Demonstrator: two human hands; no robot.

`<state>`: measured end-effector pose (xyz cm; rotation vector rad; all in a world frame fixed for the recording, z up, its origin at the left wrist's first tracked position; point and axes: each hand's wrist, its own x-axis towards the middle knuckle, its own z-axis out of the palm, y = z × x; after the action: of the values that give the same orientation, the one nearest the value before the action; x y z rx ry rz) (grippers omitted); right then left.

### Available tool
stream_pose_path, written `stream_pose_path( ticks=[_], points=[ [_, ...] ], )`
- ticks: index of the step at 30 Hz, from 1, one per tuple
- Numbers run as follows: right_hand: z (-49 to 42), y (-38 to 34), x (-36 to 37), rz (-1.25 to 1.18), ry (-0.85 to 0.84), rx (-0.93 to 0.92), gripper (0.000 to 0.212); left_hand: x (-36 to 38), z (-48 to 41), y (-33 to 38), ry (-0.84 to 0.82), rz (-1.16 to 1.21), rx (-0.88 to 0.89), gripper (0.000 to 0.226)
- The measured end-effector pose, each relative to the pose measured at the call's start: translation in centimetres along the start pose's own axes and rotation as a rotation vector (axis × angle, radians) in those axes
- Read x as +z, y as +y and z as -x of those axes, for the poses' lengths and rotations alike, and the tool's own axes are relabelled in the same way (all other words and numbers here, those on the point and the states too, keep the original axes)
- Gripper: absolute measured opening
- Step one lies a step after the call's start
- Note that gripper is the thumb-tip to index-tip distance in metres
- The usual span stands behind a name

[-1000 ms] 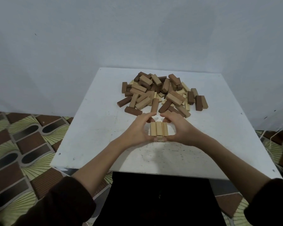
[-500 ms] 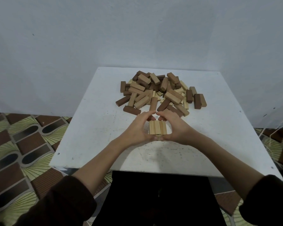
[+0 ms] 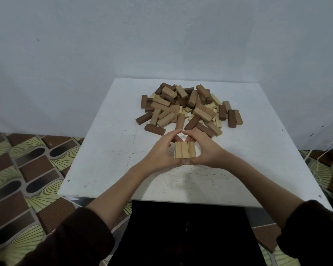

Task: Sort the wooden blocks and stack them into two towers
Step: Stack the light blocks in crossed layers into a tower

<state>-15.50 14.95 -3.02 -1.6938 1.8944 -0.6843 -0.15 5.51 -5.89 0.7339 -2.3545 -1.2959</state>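
My left hand (image 3: pixel 160 150) and right hand (image 3: pixel 204 148) curl round three pale blocks (image 3: pixel 185 152), squeezing them side by side at mid-table (image 3: pixel 113 150). The pile (image 3: pixel 188 106) lies at 12 o'clock. An uneven squeeze could skew the row, and my hands, close to the pile, might knock loose pieces.

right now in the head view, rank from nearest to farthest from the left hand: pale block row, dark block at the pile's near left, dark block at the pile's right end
From the left hand:
1. pale block row, in its grip, centre front.
2. near-left dark block, just beyond it, slightly left.
3. right-end dark block, far off to the right.
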Motion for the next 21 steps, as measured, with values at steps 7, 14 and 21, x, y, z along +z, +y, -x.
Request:
stream_pose_path(
  ticks=[7, 14, 21],
  points=[
    [-0.3, 0.3, 0.1, -0.078, -0.025, 0.033, 0.084, 0.1, 0.2, 0.2, -0.021, 0.084, -0.051, 0.09],
    [0.6, 1.3, 0.8, -0.206, 0.006, 0.099, 0.106, 0.9, 1.4, 0.2, 0.015, 0.018, -0.117, 0.116],
    [1.9, 0.8, 3.9, -0.235, 0.17, 0.141, 0.103, 2.3, 2.0, -0.1, 0.018, -0.087, -0.122, 0.109]
  ],
)
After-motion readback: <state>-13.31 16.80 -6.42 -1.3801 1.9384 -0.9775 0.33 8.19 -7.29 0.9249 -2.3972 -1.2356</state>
